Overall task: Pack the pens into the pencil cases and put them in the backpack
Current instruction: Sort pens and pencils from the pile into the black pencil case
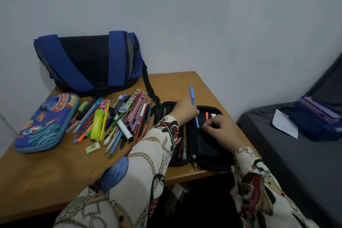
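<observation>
A black pencil case [209, 148] lies open on the right part of the wooden table [55, 172], with several pencils in its left half and an orange pen [206, 115] in its right half. My left hand [185, 111] reaches across the case and grips a blue pen [192, 102], tip down over the right half. My right hand [220, 128] rests on that half, fingertips pinching the inner pocket next to the pen tip. A pile of pens and markers [114, 120] lies mid-table. A blue space-print pencil case [46, 124] lies shut at the left. The blue backpack [88, 61] sits at the back.
Green erasers [92, 148] lie beside the pile. The backpack's strap [149, 89] trails toward the black case. The table stands in a wall corner. A grey bed [296, 163] at the right holds a white paper [285, 125] and a blue-and-purple box [318, 118].
</observation>
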`<state>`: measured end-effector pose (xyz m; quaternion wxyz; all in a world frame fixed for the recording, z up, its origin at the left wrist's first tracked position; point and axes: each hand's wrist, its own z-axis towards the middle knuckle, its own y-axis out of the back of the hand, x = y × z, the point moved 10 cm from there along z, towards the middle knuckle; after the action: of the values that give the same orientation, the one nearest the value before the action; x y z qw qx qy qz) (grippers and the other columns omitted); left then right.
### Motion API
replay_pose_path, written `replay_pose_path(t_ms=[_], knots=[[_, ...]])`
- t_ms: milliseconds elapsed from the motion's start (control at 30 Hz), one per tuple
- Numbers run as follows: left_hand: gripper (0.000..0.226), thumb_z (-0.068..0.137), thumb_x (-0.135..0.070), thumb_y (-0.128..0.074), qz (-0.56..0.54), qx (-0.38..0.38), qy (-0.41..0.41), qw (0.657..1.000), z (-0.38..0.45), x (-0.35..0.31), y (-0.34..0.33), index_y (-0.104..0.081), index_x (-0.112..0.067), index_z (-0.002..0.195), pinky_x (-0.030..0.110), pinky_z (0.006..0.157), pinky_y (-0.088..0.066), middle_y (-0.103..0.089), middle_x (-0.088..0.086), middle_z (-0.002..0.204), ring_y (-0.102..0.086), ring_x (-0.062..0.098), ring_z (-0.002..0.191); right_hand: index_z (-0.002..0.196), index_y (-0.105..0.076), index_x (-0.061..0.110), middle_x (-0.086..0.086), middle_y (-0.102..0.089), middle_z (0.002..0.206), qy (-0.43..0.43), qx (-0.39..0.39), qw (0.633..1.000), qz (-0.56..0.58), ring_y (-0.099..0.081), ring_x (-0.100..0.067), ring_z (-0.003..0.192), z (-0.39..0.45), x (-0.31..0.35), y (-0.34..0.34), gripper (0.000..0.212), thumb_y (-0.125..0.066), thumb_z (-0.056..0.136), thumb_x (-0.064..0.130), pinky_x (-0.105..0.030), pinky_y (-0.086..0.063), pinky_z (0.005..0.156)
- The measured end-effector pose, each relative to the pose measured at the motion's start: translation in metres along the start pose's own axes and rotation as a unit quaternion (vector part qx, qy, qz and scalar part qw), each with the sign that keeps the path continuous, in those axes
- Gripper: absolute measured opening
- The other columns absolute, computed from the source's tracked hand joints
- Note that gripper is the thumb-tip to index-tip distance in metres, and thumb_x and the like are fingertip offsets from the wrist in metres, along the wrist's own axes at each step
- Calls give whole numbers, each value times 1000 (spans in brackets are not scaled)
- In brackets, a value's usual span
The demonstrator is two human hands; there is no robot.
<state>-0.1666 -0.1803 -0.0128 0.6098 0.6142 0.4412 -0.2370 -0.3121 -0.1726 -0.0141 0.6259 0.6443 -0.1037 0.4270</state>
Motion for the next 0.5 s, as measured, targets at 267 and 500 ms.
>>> replay_pose_path(t_ms=[267,500], knots=[[47,84,-9,-69,85,37,9,996,-1,-6,-5,-45,-5,125,32,69,-46,-56,11,99,-57,26,86,73,-68,27,8,-61,90,8,5,1000,-24,-55,-10,87,1,1,0,17,-64,90,29,-34,-46,76],[104,81,-8,-64,77,68,-14,995,-4,-5,-6,9,-22,153,28,57,-45,-53,3,88,-55,18,67,69,-65,30,7,-61,88,9,-2,1000,-15,-56,-11,85,1,1,0,20,-65,89,28,-37,-48,77]])
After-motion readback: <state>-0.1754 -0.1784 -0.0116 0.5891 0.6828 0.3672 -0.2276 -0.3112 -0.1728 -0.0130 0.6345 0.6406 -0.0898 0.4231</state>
